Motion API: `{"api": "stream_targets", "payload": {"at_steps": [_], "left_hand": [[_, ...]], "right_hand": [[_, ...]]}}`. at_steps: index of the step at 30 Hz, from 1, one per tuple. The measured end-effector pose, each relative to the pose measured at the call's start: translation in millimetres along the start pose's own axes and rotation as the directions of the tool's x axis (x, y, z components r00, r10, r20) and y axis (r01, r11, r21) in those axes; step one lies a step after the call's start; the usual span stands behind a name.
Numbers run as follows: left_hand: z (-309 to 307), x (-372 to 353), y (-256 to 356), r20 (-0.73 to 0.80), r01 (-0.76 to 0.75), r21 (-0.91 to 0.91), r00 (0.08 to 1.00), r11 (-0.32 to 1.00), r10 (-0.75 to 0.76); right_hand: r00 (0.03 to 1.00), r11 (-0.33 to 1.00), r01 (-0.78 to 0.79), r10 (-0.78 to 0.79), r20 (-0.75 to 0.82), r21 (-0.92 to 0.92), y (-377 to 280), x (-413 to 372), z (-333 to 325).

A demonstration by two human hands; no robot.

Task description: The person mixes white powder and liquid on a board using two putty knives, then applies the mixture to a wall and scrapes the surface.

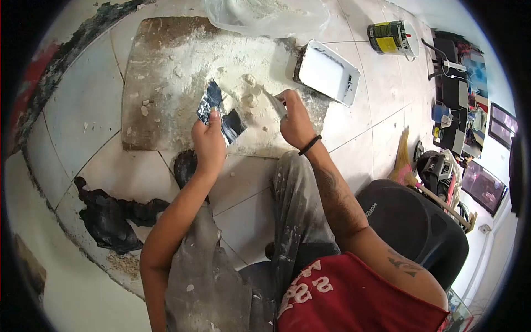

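My left hand (211, 133) pinches a shiny silver-and-dark foil packet (212, 100) over a powder-covered board. In my right hand (296, 119) is a thin, flat-bladed scraper (275, 103), its tip angled up and left. Between the hands lies a heap of off-white powder (250, 99), with small lumps in it. The powder spreads over much of the wooden board (145, 61), whose left side shows bare brown. Right of the heap, a white rectangular tray (329, 72) with dark smears rests on the board's corner.
A clear plastic bag (265, 25) with powder sits at the board's far edge. On the tiled floor are a yellow-and-black labelled bucket (387, 37) on its side and a crumpled black plastic bag (108, 218). A black speaker (409, 227) and a broom (404, 160) stand to the right.
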State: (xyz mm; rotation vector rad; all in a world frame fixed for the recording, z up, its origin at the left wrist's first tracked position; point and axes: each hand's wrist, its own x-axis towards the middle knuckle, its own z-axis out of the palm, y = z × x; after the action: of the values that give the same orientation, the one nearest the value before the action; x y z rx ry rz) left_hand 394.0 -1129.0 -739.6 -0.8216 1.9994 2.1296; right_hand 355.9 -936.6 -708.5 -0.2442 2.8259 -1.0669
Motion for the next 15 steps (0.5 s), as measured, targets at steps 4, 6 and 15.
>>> {"api": "stream_targets", "payload": {"at_steps": [4, 6, 15], "left_hand": [[6.3, 3.3, 6.4, 0.014, 0.054, 0.091, 0.998, 0.994, -0.056], [11.3, -3.6, 12.2, 0.038, 0.051, 0.014, 0.998, 0.999, -0.051], [12.9, -6.3, 4.1, 0.077, 0.065, 0.037, 0.995, 0.997, -0.067]], "right_hand": [[1.0, 0.999, -0.022, 0.022, 0.007, 0.041, -14.0, -6.9, 3.8], [1.0, 0.999, -0.01, 0.01, -0.013, 0.033, -23.3, -11.6, 3.4], [0.996, 0.997, -0.005, -0.002, 0.092, 0.074, -76.7, -32.0, 36.9]]}}
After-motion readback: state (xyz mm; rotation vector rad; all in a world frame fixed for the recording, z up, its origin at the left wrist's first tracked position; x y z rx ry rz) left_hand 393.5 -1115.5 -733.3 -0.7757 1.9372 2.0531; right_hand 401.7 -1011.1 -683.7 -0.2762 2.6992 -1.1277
